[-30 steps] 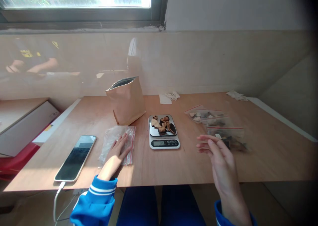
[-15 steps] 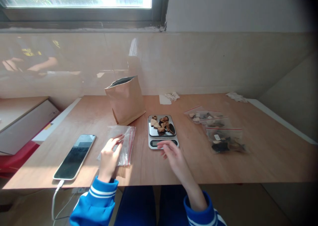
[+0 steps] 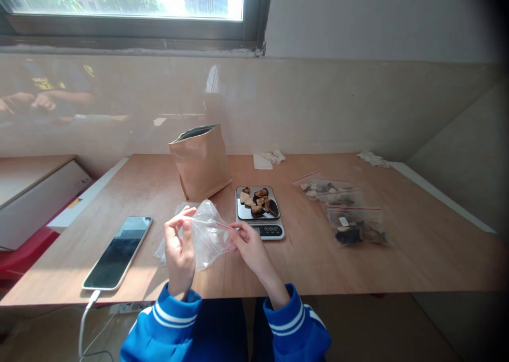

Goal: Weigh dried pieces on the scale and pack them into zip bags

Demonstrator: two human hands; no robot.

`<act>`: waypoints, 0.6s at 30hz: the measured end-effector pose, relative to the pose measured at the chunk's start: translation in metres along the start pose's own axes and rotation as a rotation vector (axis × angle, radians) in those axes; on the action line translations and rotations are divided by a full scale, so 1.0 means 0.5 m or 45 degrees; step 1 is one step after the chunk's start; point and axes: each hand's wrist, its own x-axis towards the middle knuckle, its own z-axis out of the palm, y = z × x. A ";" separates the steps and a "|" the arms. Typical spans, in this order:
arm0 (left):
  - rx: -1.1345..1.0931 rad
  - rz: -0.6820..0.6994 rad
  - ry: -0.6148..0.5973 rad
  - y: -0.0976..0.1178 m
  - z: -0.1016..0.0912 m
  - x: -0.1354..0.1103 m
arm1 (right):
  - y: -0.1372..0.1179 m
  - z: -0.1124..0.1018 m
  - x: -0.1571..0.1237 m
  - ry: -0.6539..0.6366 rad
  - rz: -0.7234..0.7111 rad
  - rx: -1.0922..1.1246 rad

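My left hand (image 3: 178, 245) and my right hand (image 3: 248, 245) both pinch the red-striped top edge of an empty clear zip bag (image 3: 207, 235), lifted just above the wooden table (image 3: 302, 266). More clear zip bags (image 3: 167, 245) lie flat beneath it. Just beyond my right hand sits a small digital scale (image 3: 260, 213) with several brown and pale dried pieces (image 3: 257, 200) on its platform. An open brown paper pouch (image 3: 201, 160) stands upright behind the bags.
A phone (image 3: 119, 250) on a white cable lies at the left. Filled zip bags (image 3: 350, 219) lie at the right. Crumpled paper scraps (image 3: 272, 156) rest near the wall. A white box (image 3: 35, 203) stands off the table's left edge.
My right hand swept left from beside the filled bags, past the scale, to the empty bag. My left hand rose off the flat stack, and both hands lifted one bag.
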 end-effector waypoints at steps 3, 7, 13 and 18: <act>-0.097 -0.070 -0.006 -0.002 0.019 0.005 | 0.007 -0.042 -0.018 -0.130 -0.059 -0.036; -0.267 -0.209 0.000 -0.012 0.052 0.020 | 0.009 -0.106 -0.034 0.156 -0.239 -0.208; -0.349 -0.342 0.159 -0.058 0.120 0.057 | 0.009 -0.189 0.006 0.623 -0.556 -0.704; -0.437 -0.324 0.336 -0.100 0.180 0.056 | 0.014 -0.210 0.052 0.559 -0.658 -0.998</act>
